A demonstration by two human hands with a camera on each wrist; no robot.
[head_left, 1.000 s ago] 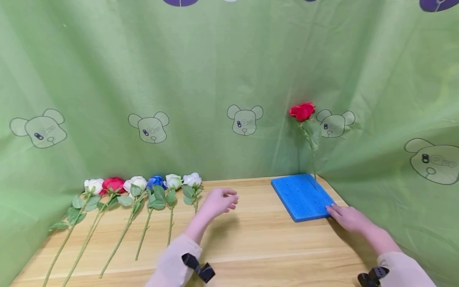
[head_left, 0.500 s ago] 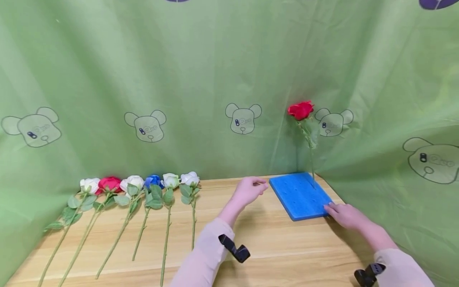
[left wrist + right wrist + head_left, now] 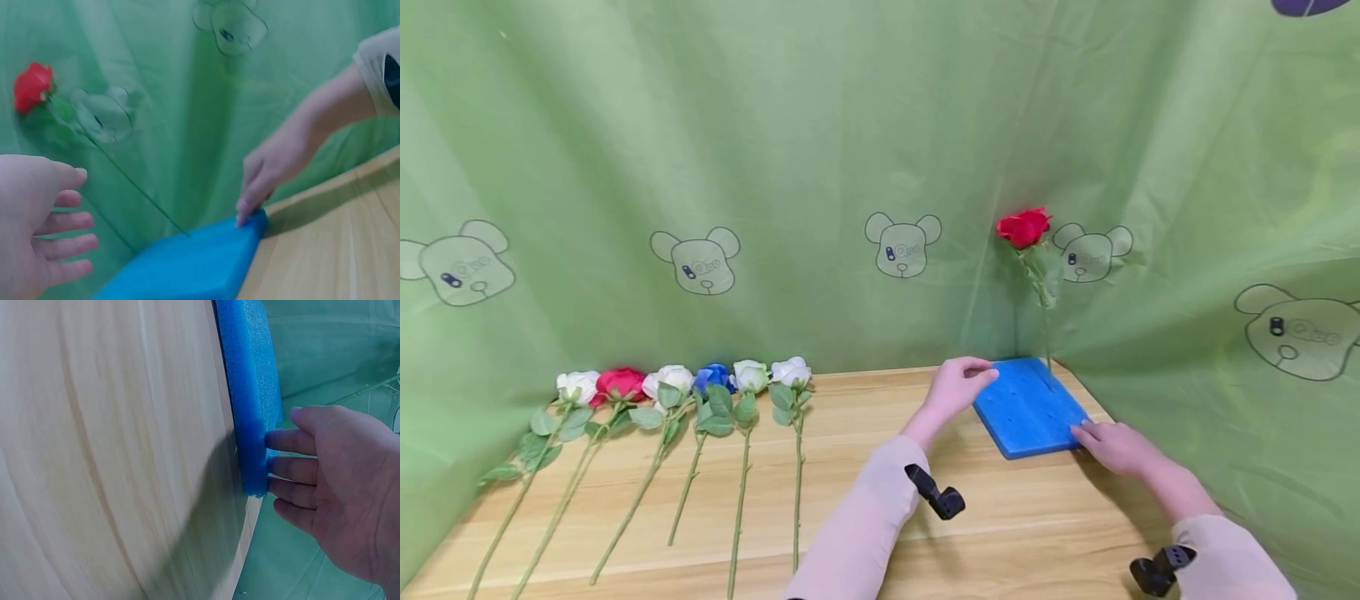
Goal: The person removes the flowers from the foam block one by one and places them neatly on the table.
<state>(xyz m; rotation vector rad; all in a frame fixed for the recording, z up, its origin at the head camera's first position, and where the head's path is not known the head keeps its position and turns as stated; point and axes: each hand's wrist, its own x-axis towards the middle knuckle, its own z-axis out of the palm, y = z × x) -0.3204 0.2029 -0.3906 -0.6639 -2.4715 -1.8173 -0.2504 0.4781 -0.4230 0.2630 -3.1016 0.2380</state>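
A blue foam board (image 3: 1030,408) lies at the right back of the wooden table. One red rose (image 3: 1024,227) stands upright in it, its thin stem entering near the far right side. My left hand (image 3: 957,387) hovers by the board's far left corner; its fingers (image 3: 65,244) are spread and hold nothing in the left wrist view. Whether it touches the board cannot be told. At the near right corner, my right hand (image 3: 1120,448) rests its fingertips on the board's edge. Those fingers (image 3: 294,469) look nearly straight against the foam in the right wrist view.
Several roses lie in a row on the left of the table (image 3: 1000,517): a white one (image 3: 578,386), a red one (image 3: 622,382), a blue one (image 3: 713,377) and more pale ones, stems toward me. A green curtain (image 3: 820,167) with bear prints hangs behind and at the sides.
My left hand has moved right, from beside the row of roses to the foam board's far left corner. The right hand stays at the board. The head view has shifted slightly.
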